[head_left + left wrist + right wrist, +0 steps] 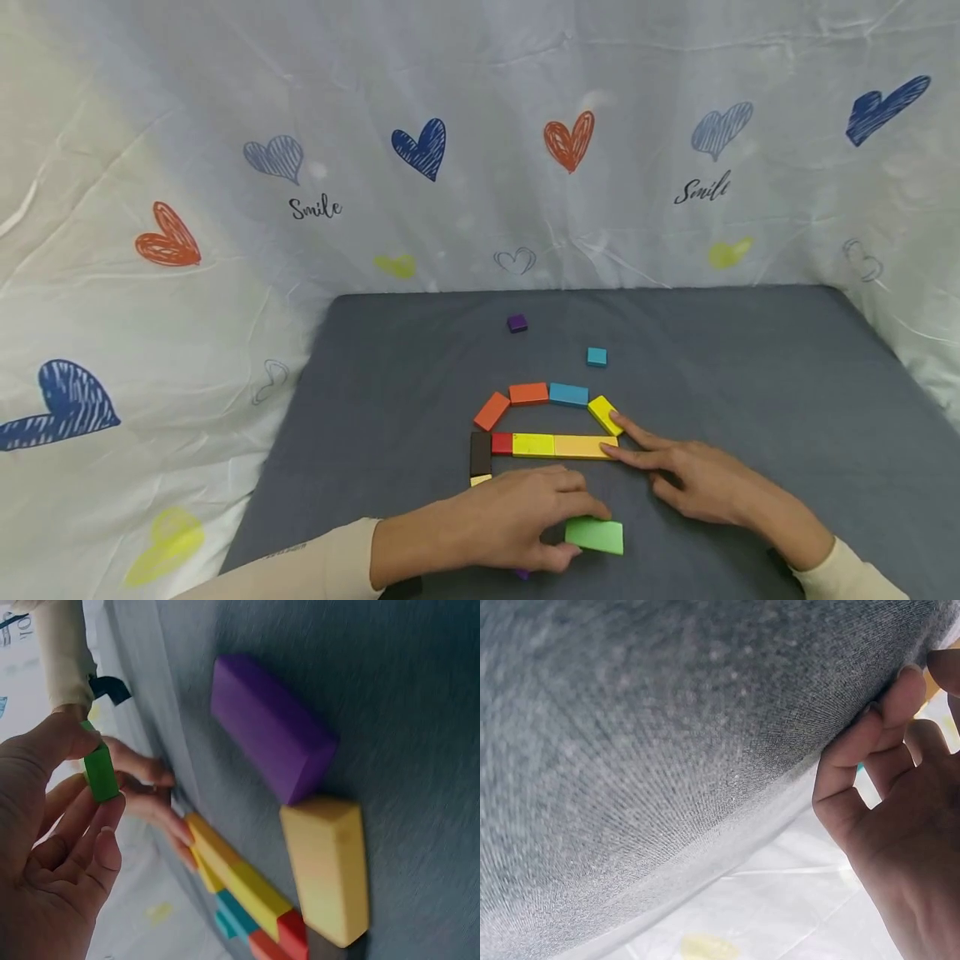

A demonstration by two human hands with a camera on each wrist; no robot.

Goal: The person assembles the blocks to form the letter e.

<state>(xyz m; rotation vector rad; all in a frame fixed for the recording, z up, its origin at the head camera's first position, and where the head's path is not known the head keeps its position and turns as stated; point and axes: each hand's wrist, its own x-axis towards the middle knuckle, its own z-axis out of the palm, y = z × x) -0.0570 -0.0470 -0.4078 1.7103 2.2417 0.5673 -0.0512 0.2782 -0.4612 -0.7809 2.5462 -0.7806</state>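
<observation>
My left hand [517,512] pinches a light green block [596,535] between thumb and fingers, held above the cloth; the left wrist view shows the same green block [100,765] end-on. To its right, my right hand [701,475] has two fingers extended. One fingertip touches the slanted yellow block [602,413], the other the right end of a pale orange block [577,447]. That block lies in a straight row with a yellow block [533,445] and a red block [502,443]. Above the row, two orange blocks [528,393], a blue block [568,394] and the slanted yellow one form an arch.
A dark block [481,452] stands at the row's left end. In the left wrist view, a tan block [326,870] and a purple block [270,724] continue from it. Small purple [517,323] and blue [596,357] pieces lie farther back. A printed curtain [480,208] hangs behind the grey cloth.
</observation>
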